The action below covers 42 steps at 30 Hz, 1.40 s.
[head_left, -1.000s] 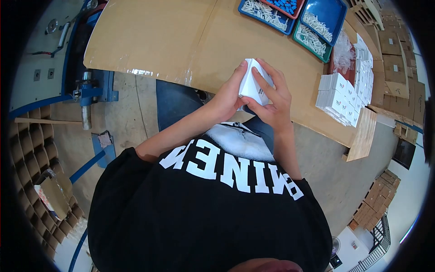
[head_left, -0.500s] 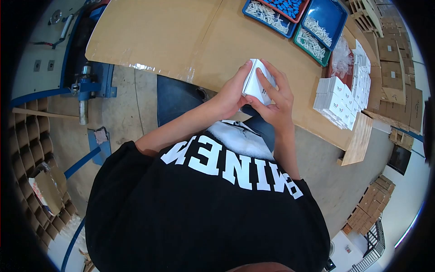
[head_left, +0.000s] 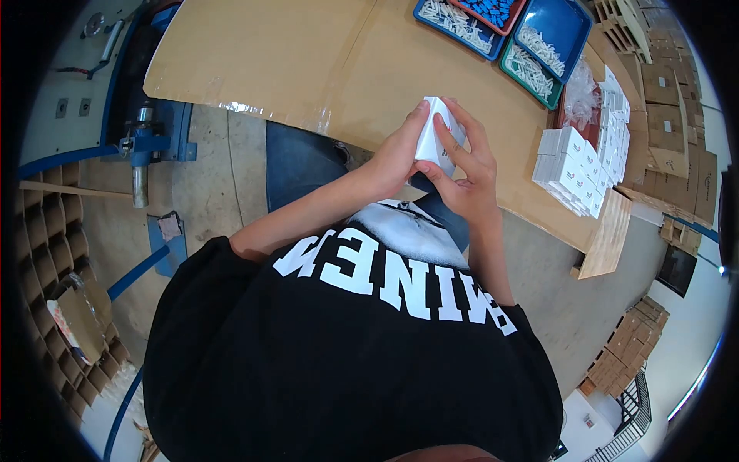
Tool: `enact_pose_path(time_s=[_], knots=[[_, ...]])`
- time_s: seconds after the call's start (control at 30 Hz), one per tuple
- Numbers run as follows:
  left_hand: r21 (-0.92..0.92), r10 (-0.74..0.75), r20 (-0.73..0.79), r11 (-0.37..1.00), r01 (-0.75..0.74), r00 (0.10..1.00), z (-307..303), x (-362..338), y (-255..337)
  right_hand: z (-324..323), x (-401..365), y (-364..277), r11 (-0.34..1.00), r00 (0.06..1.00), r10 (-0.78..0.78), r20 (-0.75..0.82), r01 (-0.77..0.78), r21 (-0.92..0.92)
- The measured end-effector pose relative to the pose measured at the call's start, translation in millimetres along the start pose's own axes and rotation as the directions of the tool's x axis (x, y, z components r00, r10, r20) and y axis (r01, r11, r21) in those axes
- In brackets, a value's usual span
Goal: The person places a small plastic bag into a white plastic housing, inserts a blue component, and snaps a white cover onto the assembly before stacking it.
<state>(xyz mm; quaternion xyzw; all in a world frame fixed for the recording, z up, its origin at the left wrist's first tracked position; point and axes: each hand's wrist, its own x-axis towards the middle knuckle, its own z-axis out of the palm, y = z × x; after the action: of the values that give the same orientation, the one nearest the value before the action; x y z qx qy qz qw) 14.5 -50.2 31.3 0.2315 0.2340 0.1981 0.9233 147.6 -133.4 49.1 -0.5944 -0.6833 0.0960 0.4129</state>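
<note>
Between both hands, near the front edge of the cardboard-covered table (head_left: 308, 69), is a small white box (head_left: 433, 142) with dark print on one face. My left hand (head_left: 399, 150) grips its left side, thumb along the upper edge. From the right, my right hand (head_left: 471, 165) wraps it, with fingers over the printed face and the thumb at the lower corner. The box stands tilted, and its far side is hidden by the fingers.
Right of the hands are stacked white boxes (head_left: 573, 173). At the back, blue (head_left: 558, 27), green (head_left: 531, 81) and red (head_left: 493, 11) trays hold small white and blue parts. A clear plastic bag (head_left: 581, 100) lies near them. A blue-framed machine (head_left: 146, 146) stands at the left.
The white box has turned slightly in the hands, so its plain side shows more fully. Both hands stay in nearly the same place around it.
</note>
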Motion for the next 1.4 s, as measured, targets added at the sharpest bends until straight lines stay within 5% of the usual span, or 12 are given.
enact_pose_path(time_s=[0.23,0.37,0.43,0.5,0.53,0.6,0.63,0.73,0.8,0.87,0.93,1.4], knots=[[0.084,0.047,0.145,0.995,-0.060,0.988,8,-11,10,-13,8,-20,0.990,0.999,-0.015,0.047,0.021,-0.138],[0.160,0.112,0.222,0.976,-0.150,0.969,12,-11,10,-11,8,-11,1.000,1.000,-0.027,0.002,0.027,-0.011],[0.008,0.077,0.156,0.997,-0.079,0.985,19,-15,13,-5,3,-5,0.997,0.998,-0.052,-0.024,0.053,0.051],[0.037,0.182,0.128,0.981,-0.188,0.975,17,-9,7,9,4,-18,0.986,0.924,0.125,-0.362,-0.075,0.147],[0.059,0.284,0.098,0.955,-0.291,0.954,17,-7,6,15,-3,-16,0.987,0.921,0.118,-0.371,-0.067,0.147],[0.014,0.310,0.059,0.950,-0.311,0.949,18,-7,7,30,-19,-7,0.460,0.731,0.670,-0.132,-0.269,0.846],[0.162,0.369,0.061,0.913,-0.374,0.927,8,-3,0,36,-18,-5,0.172,0.668,0.743,-0.051,-0.116,0.978],[0.287,0.399,0.055,0.872,-0.397,0.915,0,-1,6,24,-10,0,0.114,0.676,0.736,-0.040,-0.066,0.991],[0.382,0.511,0.168,0.755,-0.533,0.843,-5,3,20,12,-8,8,0.158,0.685,0.726,-0.059,-0.082,0.984],[0.295,0.541,0.145,0.776,-0.558,0.828,-2,1,33,1,-13,13,0.486,0.786,0.619,0.012,-0.395,0.779],[0.469,0.226,0.297,0.812,-0.348,0.928,-6,-8,47,2,-14,6,0.442,0.809,0.585,0.052,-0.372,0.817],[0.410,0.262,0.159,0.859,-0.305,0.952,-34,7,24,26,-11,22,0.356,0.741,0.650,0.170,-0.494,0.793]])
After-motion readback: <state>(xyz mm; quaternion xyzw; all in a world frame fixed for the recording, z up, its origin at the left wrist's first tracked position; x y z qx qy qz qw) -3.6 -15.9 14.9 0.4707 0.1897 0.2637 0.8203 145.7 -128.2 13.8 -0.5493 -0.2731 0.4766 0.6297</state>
